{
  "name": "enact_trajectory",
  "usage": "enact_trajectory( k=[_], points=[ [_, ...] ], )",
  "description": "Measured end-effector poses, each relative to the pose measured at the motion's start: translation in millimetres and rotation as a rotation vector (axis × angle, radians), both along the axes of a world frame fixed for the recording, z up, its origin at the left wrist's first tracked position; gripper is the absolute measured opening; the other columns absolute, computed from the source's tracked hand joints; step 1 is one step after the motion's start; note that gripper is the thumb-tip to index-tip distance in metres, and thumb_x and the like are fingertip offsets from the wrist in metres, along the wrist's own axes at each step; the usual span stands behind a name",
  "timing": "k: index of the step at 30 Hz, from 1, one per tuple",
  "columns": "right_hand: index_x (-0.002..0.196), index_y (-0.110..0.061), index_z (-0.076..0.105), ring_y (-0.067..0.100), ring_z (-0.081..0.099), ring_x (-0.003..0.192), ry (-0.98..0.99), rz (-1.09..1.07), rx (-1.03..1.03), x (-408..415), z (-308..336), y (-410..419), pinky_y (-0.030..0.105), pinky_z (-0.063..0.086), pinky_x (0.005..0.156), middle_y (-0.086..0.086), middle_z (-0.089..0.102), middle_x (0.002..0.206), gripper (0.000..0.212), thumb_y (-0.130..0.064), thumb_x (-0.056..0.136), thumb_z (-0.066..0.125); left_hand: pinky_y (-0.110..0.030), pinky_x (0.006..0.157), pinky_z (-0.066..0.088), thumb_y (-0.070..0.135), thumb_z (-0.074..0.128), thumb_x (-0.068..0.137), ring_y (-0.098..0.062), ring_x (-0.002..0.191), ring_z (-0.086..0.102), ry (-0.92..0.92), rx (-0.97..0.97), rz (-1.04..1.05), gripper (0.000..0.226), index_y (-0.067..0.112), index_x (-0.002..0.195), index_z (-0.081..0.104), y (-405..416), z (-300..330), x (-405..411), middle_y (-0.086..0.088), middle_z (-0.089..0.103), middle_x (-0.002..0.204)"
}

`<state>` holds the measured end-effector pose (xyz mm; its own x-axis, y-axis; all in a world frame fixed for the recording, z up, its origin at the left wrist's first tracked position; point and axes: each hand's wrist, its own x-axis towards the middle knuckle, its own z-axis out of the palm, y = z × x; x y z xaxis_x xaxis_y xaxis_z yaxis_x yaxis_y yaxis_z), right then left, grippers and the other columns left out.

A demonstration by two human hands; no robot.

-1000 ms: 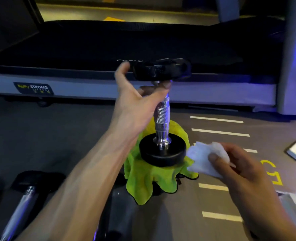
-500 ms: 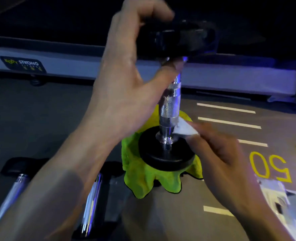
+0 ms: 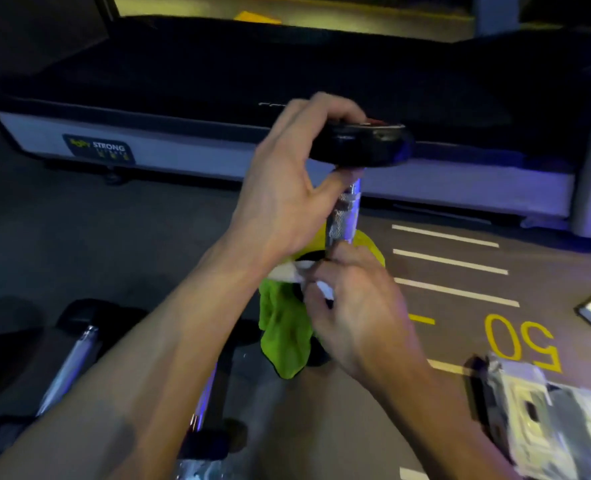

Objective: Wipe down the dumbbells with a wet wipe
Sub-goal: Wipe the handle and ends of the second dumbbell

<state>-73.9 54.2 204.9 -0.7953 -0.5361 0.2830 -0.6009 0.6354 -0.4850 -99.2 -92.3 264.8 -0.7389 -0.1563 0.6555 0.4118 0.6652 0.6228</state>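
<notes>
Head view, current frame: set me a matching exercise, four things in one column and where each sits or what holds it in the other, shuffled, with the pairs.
Things:
1. upright dumbbell
2. white wipe
3. green cloth
4. wipe packet

Places:
A. on the floor, lower right
B. gripped at its top plate by the left hand
C. under the standing dumbbell
D. held by the right hand at the base of the handle

Pairs: 1-B, 2-D, 3-C, 4-A

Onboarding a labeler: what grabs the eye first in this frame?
An upright dumbbell at center, standing on a green cloth. The left hand grips its top weight while the right hand presses a white wet wipe at the handle's base. A yellow "50" marks the floor at right.
</notes>
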Motion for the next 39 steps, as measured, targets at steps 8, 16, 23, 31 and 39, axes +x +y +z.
enact_trajectory(
  k=[8,16,23,31,39],
  points=[
    [0.096,-0.023,0.079,0.024,0.061,0.097,-0.063,-0.054,-0.062,-3.6,6.7,42.5,0.015,0.036,0.079,-0.005,0.070,0.100,0.022,-0.025,0.091,0.058,-0.019,0.092,0.046,0.010,0.083,0.085,0.001,0.101,0.059,-0.056,0.018,-0.013,0.037,0.020,0.118,0.067,-5.1,6.1,12.7,0.007,0.062,0.111],
    [0.096,-0.026,0.079,0.001,0.062,0.084,-0.040,-0.109,-0.146,-8.8,10.7,56.2,0.019,0.042,0.073,-0.009,0.071,0.097,0.008,-0.024,0.094,0.071,-0.036,0.106,0.050,0.014,0.082,0.084,-0.012,0.116,0.064,-0.108,0.028,-0.109,0.043,0.033,0.116,0.059,-0.2,12.4,13.4,-0.001,0.067,0.122],
    [0.087,-0.027,0.073,0.011,0.067,0.087,-0.097,-0.306,-0.501,-9.4,-11.1,77.4,0.039,0.056,0.075,-0.012,0.069,0.094,0.015,-0.015,0.084,0.082,-0.019,0.103,0.043,0.054,0.077,0.084,-0.003,0.117,0.061,-0.190,0.154,-0.165,0.045,0.037,0.120,0.058,-6.7,3.7,10.1,0.003,0.064,0.130],
    [0.102,-0.032,0.079,0.000,0.057,0.098,-0.118,0.080,-0.215,-18.0,-3.6,31.5,0.006,0.038,0.083,-0.020,0.059,0.106,0.019,-0.034,0.090,0.065,-0.016,0.086,0.044,0.034,0.059,0.104,0.007,0.091,0.056,-0.128,0.240,-0.201,0.012,0.028,0.114,0.060,-21.5,0.6,-9.6,0.016,0.062,0.102],
    [0.091,-0.044,0.080,-0.010,0.055,0.076,-0.243,0.177,-0.008,-54.6,22.9,26.7,0.005,0.037,0.066,-0.027,0.054,0.082,0.013,-0.034,0.089,0.072,-0.019,0.088,0.048,0.028,0.055,0.106,-0.005,0.096,0.057,-0.117,0.223,-0.263,0.014,0.020,0.118,0.058,-34.2,-0.9,-23.1,-0.005,0.062,0.107]
  ],
)
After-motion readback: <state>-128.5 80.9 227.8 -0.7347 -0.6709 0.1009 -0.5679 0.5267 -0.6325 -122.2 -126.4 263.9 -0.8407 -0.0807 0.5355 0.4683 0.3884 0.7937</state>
